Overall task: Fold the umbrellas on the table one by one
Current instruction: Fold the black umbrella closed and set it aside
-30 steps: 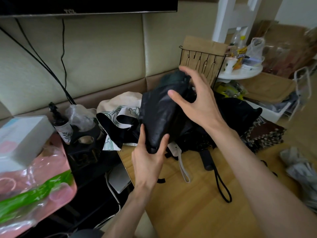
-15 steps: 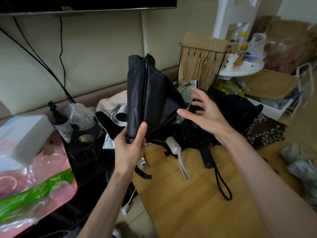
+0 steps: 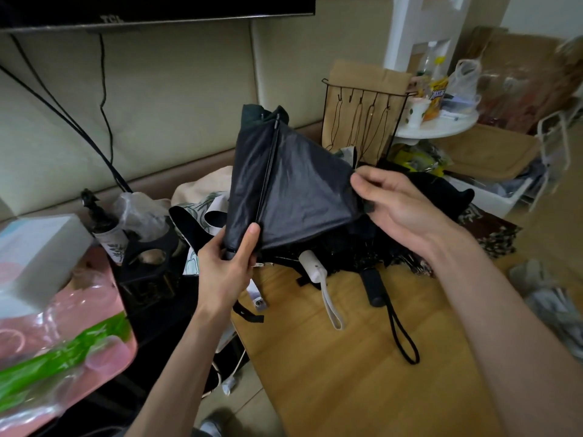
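Left hand [image 3: 225,269] grasping a black umbrella [image 3: 284,190] upright at its base, right hand [image 3: 391,203] pinching the canopy's edge, above a wooden table [image 3: 362,373].

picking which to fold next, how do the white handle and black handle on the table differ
The white handle has a flat pale strap, the black handle a thin black cord. The black handle's loop trails further than the white handle's. Both lie on the table, unheld.
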Demonstrator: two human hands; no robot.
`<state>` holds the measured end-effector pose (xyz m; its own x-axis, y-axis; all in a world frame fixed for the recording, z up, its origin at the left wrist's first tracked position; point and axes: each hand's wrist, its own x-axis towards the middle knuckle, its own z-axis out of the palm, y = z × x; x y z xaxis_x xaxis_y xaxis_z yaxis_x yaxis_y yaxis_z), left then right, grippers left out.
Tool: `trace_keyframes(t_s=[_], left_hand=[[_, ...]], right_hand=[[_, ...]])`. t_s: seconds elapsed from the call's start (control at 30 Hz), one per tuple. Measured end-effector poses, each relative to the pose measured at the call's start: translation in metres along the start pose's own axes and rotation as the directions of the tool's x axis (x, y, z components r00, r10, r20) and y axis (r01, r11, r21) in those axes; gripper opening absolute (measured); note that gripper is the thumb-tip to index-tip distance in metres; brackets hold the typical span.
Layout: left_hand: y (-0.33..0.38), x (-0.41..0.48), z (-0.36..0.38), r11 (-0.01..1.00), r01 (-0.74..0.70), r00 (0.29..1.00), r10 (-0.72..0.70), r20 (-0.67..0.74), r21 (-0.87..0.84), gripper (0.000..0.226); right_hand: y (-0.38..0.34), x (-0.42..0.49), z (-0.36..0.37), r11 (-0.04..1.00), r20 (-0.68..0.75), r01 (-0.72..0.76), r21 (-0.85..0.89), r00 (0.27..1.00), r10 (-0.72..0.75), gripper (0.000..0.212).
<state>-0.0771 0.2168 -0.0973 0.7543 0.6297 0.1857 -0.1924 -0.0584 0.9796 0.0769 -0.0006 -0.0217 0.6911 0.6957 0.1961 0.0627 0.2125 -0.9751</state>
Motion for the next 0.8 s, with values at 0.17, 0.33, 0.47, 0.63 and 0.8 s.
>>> trace_keyframes(t_s=[0.17,0.33,0.47,0.63,0.8], left_hand=[[-0.003,0.005,-0.005,0.999,-0.030,0.999,0.031,-0.025,0.034,0.039],[-0.005,0.010,-0.006,0.998,-0.041,0.998,0.043,-0.046,0.043,0.033],[-0.009,0.010,-0.004,0.999,-0.027,0.999,0.029,-0.044,0.041,0.029],[-0.011,0.010,-0.004,0.999,-0.023,0.999,0.025,-0.042,0.043,0.028],[-0.011,0.009,-0.002,0.999,-0.020,0.999,0.021,-0.039,0.041,0.031]], right_hand=[[0.005,0.003,-0.010,0.842,-0.032,-0.064,-0.536,0.998,0.056,0.021],[0.036,0.010,-0.016,0.556,-0.189,-0.113,-0.824,0.978,-0.082,0.012],[0.049,0.010,-0.007,0.630,-0.235,-0.102,-0.770,0.963,-0.131,0.011],[0.055,0.009,-0.002,0.623,-0.371,-0.151,-0.768,0.898,-0.239,0.012],[0.055,0.010,0.006,0.684,-0.379,-0.165,-0.710,0.909,-0.173,0.018]])
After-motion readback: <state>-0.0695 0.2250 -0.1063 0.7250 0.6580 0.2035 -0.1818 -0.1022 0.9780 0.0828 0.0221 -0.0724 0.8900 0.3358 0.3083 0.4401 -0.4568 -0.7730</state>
